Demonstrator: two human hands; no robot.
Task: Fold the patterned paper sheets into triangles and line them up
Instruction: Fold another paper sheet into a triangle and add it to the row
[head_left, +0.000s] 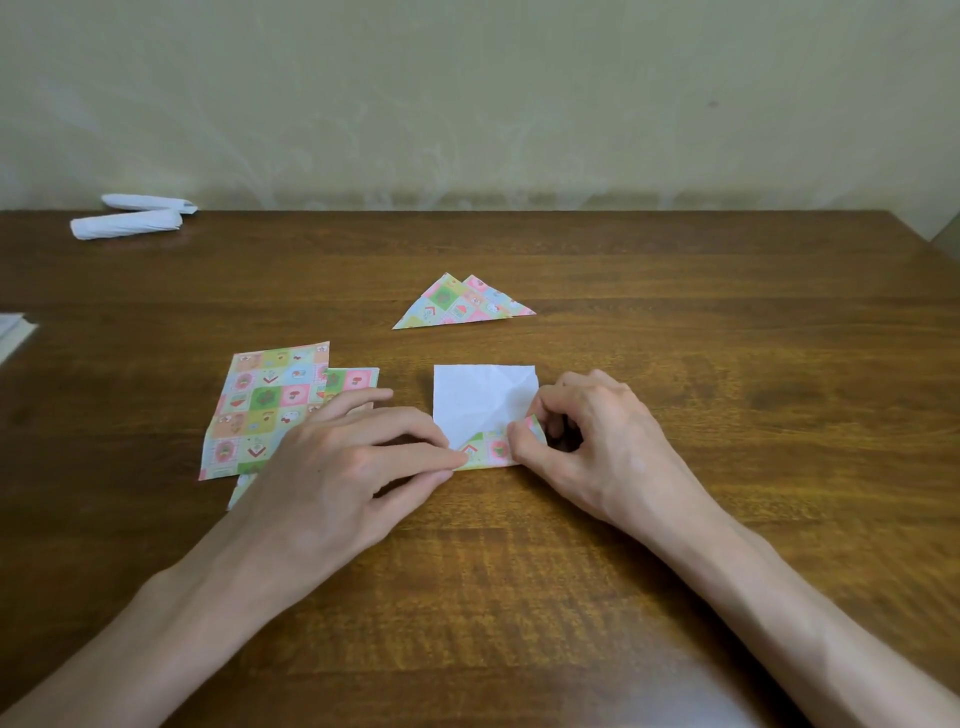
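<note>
A square paper sheet (480, 402) lies white side up in the middle of the wooden table, its near right corner turned up so the pastel pattern shows. My right hand (597, 441) pinches that lifted corner between thumb and fingers. My left hand (353, 457) lies flat with straight fingers, its fingertips pressing the sheet's near left edge. Two folded patterned triangles (457, 304) overlap farther back on the table. Flat patterned sheets (265, 405) are stacked to the left, partly under my left hand.
Two rolled white paper pieces (130, 221) lie at the table's far left corner by the wall. A pale flat object (13, 332) pokes in at the left edge. The wooden table (727, 338) shows bare wood on the right and in front.
</note>
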